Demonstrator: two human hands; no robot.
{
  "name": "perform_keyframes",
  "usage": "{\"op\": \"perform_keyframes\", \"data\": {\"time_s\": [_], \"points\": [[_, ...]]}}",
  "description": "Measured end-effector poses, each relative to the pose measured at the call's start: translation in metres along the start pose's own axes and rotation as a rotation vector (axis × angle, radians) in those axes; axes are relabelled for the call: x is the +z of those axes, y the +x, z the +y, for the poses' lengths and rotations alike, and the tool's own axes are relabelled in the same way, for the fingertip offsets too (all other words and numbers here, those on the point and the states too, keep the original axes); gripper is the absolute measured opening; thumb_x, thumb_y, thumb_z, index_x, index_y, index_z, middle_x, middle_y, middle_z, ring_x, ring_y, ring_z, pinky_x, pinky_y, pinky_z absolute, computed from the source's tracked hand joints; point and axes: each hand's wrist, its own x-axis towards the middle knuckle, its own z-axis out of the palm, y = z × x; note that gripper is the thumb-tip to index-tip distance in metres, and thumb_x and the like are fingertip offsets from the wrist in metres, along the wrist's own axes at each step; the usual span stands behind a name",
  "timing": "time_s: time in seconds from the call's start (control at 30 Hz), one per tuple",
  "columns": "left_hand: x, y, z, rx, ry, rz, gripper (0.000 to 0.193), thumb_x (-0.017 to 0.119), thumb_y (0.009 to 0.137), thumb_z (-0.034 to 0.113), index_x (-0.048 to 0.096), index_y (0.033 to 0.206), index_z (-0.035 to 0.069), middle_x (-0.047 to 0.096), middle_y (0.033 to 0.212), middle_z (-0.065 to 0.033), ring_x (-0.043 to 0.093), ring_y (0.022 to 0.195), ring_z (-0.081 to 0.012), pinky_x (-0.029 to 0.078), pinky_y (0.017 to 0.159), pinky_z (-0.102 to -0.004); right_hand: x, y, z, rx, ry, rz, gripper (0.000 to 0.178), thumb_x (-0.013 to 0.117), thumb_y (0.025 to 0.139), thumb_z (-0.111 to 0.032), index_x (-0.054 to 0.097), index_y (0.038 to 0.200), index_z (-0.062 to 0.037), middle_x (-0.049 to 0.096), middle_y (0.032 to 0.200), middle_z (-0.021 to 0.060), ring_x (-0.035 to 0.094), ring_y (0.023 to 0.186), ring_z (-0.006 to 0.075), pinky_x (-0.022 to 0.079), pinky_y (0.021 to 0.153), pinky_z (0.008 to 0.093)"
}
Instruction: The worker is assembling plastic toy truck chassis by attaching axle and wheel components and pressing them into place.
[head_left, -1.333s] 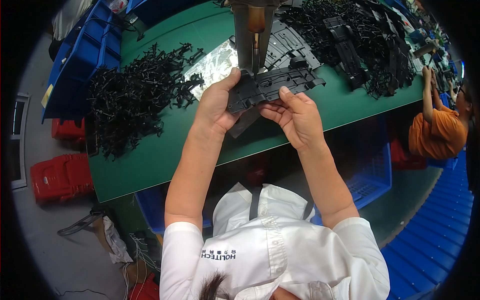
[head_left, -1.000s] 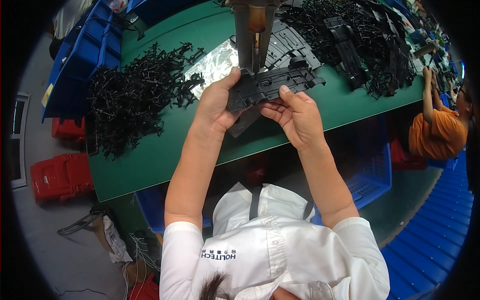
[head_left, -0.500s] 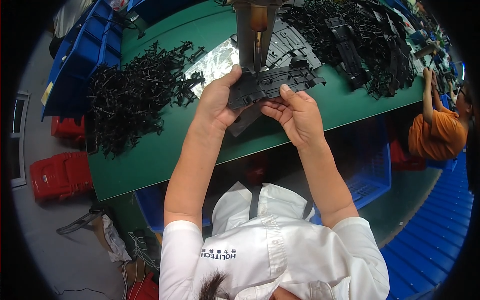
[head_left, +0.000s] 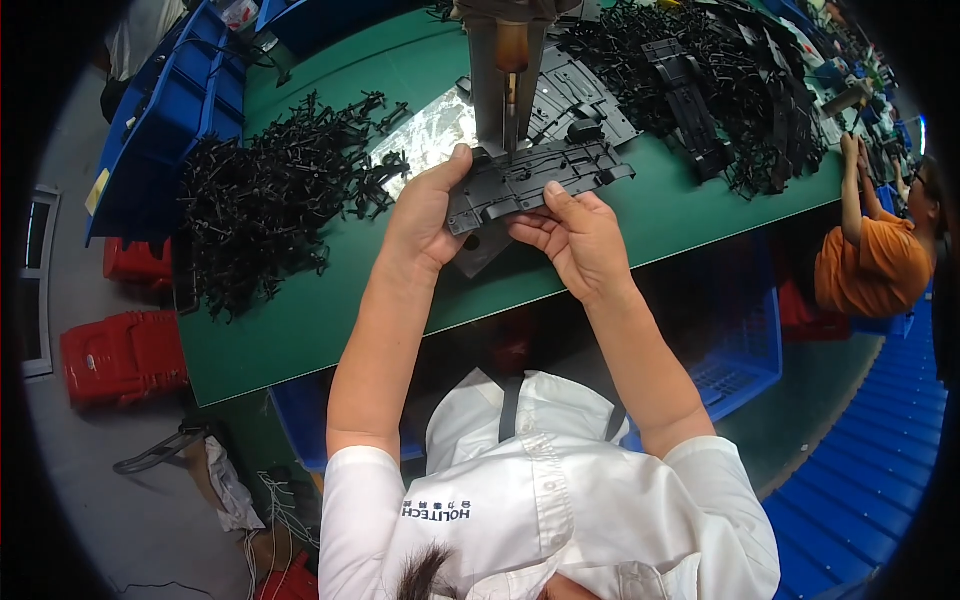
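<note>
Between my hands is a long black plastic chassis plate (head_left: 540, 178) with raised ribs and wheel-arch shapes. My left hand (head_left: 428, 212) grips its left end, thumb on top. Along the near edge, my right hand (head_left: 578, 232) pinches it with the thumb above and the fingers curled beneath. The thin metal tip of a vertical machine spindle (head_left: 513, 100) comes down onto or just over the plate; I cannot tell whether they touch. A dark flat piece (head_left: 484, 252) shows below the plate, at the machine's base.
A heap of small black parts (head_left: 270, 190) covers the table's left side. More black chassis plates (head_left: 690, 110) are piled at the right. Blue bins (head_left: 165, 120) stand at the far left, red stools (head_left: 122, 355) beside the green table (head_left: 300, 345). A person in orange (head_left: 870, 265) works at the right.
The chassis plate has shifted slightly left and toward me, tilting so more of its upper face shows. Both my hands moved with it, still gripping. The spindle stays in about the same place.
</note>
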Motion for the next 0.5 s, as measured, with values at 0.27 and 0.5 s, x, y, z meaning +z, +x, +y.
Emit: {"op": "perform_keyframes", "data": {"time_s": [0.27,0.5], "points": [[0.0007,0.0001,0.0027,0.010,0.022,0.011,0.033,0.041,0.093,0.021,0.049,0.106,-0.008,0.059,0.099,-0.0196,0.062,0.088,-0.0256,0.054,0.076,-0.0349,-0.0006,0.0045,0.0055,-0.031,-0.003,-0.017,0.021,0.048,0.091,-0.014,0.052,0.090,0.0064,0.061,0.085,0.0181,0.063,0.075,0.0234,0.055,0.070,0.0355],[0.0022,0.0013,0.0064,0.008,0.049,0.041,0.034,0.039,0.094,0.022,0.050,0.106,-0.008,0.059,0.100,-0.0192,0.062,0.088,-0.0253,0.053,0.078,-0.0354,0.0004,0.0068,0.0066,-0.029,0.002,-0.031,0.022,0.047,0.091,-0.015,0.053,0.092,0.0067,0.061,0.087,0.0188,0.063,0.077,0.0241,0.055,0.071,0.0351]]}}
